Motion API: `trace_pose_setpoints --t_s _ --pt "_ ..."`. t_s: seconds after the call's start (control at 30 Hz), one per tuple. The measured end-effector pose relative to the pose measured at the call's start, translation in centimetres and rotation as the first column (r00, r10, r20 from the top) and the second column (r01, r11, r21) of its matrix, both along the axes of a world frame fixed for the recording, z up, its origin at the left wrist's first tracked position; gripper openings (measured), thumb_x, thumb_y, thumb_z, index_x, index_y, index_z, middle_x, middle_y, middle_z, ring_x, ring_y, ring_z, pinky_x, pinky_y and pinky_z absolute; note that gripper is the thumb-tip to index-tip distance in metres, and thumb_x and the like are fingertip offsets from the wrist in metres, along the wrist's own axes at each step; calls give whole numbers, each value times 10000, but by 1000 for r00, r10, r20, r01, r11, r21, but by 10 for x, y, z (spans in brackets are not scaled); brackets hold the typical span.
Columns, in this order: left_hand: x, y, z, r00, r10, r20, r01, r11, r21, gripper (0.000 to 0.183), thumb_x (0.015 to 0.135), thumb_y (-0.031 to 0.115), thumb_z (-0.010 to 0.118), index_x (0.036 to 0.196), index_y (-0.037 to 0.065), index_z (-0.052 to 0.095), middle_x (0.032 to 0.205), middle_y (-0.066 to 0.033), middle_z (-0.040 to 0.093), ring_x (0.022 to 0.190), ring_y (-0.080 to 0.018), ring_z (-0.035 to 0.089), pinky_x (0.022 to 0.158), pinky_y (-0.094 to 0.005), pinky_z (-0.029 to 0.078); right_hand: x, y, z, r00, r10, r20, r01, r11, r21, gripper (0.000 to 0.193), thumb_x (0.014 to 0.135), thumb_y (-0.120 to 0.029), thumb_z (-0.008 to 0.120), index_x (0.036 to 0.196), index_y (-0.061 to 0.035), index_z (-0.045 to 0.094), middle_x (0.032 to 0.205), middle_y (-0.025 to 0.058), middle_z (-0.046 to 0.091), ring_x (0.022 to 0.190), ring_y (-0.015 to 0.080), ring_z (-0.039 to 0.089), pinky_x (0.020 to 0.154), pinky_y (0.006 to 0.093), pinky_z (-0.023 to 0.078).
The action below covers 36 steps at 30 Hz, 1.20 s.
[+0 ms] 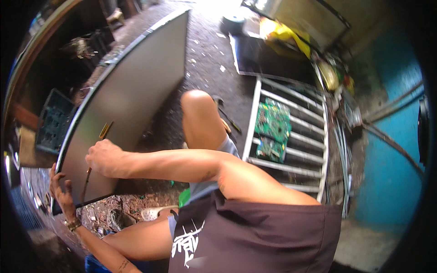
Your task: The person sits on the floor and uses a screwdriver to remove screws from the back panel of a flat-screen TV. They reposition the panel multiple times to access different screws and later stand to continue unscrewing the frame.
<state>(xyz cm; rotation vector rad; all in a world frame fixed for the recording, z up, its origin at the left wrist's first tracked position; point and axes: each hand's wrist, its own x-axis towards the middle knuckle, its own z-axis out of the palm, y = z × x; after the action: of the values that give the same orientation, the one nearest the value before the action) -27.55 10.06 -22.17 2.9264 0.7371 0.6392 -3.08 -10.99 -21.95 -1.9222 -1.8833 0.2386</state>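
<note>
Looks mid-job to me: the big grey panel [132, 91] tilts on edge at front left, in one piece with its rim on, so separating any parts is probably left. Right hand [105, 158] is closed round a yellow tool [105, 131] over its face; left hand [63, 193] has fingers spread at the near edge, can't tell if gripping. Green circuit boards [274, 120] lie loose on the white rack [251, 119]; dark crate's [45, 116] contents unclear.

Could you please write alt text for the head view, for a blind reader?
A person's right hand holds a slim yellow tool at a grey panel; the left hand is at the panel's edge. Green circuit boards lie on a white slatted frame.
</note>
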Motion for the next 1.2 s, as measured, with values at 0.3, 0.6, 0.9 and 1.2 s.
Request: trace_pose_setpoints --t_s 0.3,0.6,0.9,1.2 --pt "-2 15 -1 986 -57 156 94 966 -242 587 1102 437 491 1542 49 474 1600 -151 440 1497 -284 384 1258 -444 223 172 -446 -8 362 -721 -591 846 520 -115 322 958 -192 740 1231 -27 696 971 48 760 645 101 615 549 264 479" --pt "15 54 -8 991 129 23 -123 976 -177 635 1034 445 633 1442 -37 563 1482 -218 568 1389 -334 510 1192 -423 326 109 -631 -300 -795 -97 -599 606 -84 -791 220 1010 -286 706 1147 -137 619 1023 61 742 454 45 355 434 218 313" --pt "5 84 -26 980 197 23 -198 979 53 577 1027 420 644 1421 2 593 1377 -246 643 1271 -370 609 1101 -437 427 165 -696 -300 -756 -248 -605 650 -387 -654 297 925 -318 768 989 -44 672 864 158 719 445 72 401 394 244 344" --pt "7 31 -10 980 188 -63 -165 950 263 456 1030 375 607 1336 39 647 1255 -205 706 1174 -403 647 1018 -491 471 76 -499 -294 -894 -320 -315 95 551 -829 214 949 -271 723 1022 -105 609 645 -35 488 414 65 358 353 207 296"
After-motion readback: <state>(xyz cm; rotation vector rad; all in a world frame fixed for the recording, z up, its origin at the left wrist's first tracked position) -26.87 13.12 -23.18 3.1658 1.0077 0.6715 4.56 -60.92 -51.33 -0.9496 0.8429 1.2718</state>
